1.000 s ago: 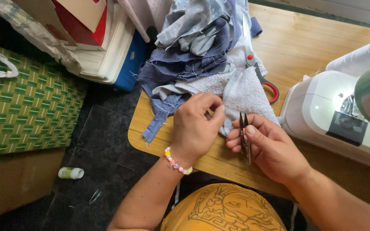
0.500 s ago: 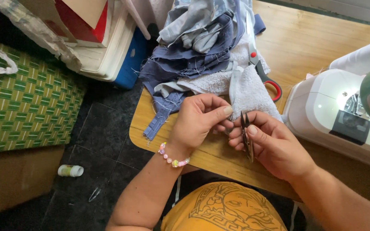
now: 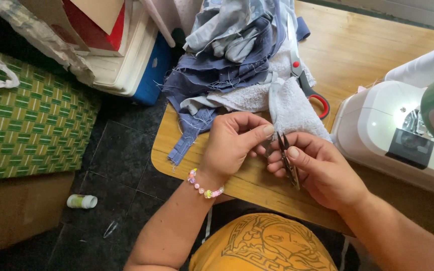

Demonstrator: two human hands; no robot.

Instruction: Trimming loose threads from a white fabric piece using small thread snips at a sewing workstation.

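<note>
While the left hand [image 3: 232, 145] pinches the white towel [image 3: 292, 108] edge taut, the right hand [image 3: 322, 170] has fingers clamped on thread snips [image 3: 287, 158], probably trimming.

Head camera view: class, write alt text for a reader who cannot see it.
A right hand holds small dark metal thread snips beside a left hand pinching the edge of a white towelling cloth over a wooden table. Blue fabric scraps, red-handled scissors and a white sewing machine lie around.
</note>
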